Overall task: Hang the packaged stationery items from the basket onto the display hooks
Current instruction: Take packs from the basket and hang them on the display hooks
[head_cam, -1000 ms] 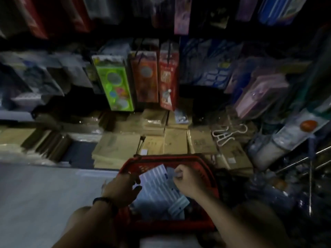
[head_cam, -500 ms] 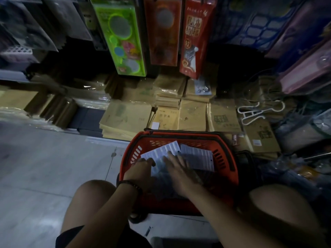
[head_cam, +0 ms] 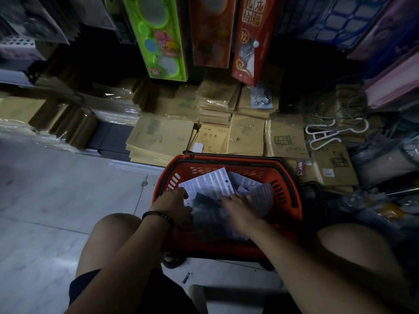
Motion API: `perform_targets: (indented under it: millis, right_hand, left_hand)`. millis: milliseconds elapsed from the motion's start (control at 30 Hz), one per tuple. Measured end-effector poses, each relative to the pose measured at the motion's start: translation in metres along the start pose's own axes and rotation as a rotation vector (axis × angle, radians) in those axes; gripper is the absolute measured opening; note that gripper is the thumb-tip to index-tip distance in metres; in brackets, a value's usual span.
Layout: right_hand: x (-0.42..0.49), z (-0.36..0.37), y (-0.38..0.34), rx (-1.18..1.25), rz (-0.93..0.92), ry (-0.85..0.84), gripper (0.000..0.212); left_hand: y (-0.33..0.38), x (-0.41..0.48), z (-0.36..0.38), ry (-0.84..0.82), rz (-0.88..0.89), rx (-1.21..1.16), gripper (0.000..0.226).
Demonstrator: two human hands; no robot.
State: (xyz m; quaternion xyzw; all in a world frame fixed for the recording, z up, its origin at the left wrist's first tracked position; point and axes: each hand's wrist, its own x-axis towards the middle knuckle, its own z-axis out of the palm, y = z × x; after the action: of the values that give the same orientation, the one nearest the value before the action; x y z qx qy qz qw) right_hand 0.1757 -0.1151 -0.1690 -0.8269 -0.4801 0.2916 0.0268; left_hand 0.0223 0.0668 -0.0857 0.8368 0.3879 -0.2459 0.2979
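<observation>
A red plastic basket (head_cam: 286,175) sits on the floor between my knees, holding several flat packaged stationery items. The top one is a white printed packet (head_cam: 208,184); darker packets (head_cam: 213,214) lie under it. My left hand (head_cam: 174,205), with a dark bead bracelet on the wrist, rests on the left side of the pile and touches the white packet's lower corner. My right hand (head_cam: 238,208) lies flat on the packets with its fingers spread, blurred by motion. Whether either hand grips a packet is hidden. No display hooks show; hanging packs fill the top of the view.
Green (head_cam: 158,35), orange (head_cam: 209,30) and red (head_cam: 251,37) hanging packs dangle above the basket. Stacks of brown exercise books (head_cam: 158,139) lie on the low shelf behind it. White plastic hangers (head_cam: 326,134) and tangled wires sit at the right. Pale floor tiles (head_cam: 56,200) lie to the left.
The view has dipped further toward the basket. Both hands have gone down onto the packets, the right one spreading flat across the pile while the left has shifted to the white packet's corner.
</observation>
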Motion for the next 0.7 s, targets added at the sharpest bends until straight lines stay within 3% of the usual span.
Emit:
perform_targets:
  millis: [100,233,333,433,533,600,700]
  right_hand:
    - [-0.009,-0.002,0.003,0.215,0.058,-0.052,0.019]
    - [-0.023,-0.013,0.004,0.341,0.093,0.037,0.032]
    - [-0.033,-0.032,-0.001,0.436,0.054,0.127,0.029]
    - [-0.041,-0.059,-0.008,0.501,-0.052,0.268,0.016]
    - [-0.05,-0.078,-0.008,0.516,-0.162,0.422,0.018]
    - [-0.055,-0.083,-0.006,0.489,-0.171,0.556,0.028]
    - [-0.059,-0.087,-0.011,0.449,-0.213,0.694,0.04]
  left_hand:
    - [0.001,0.0,-0.001,0.026,-0.026,-0.041,0.047]
    - [0.003,-0.004,0.003,0.07,-0.098,-0.144,0.045]
    - [0.005,-0.005,0.005,0.044,-0.14,-0.304,0.048]
    - [0.008,-0.013,-0.003,-0.027,-0.177,-0.709,0.065]
    - [0.004,-0.024,-0.02,-0.157,-0.302,-1.198,0.084]
    - [0.003,-0.028,-0.028,-0.235,-0.282,-1.296,0.088]
    - [0.013,-0.038,-0.028,-0.298,-0.123,-1.326,0.07]
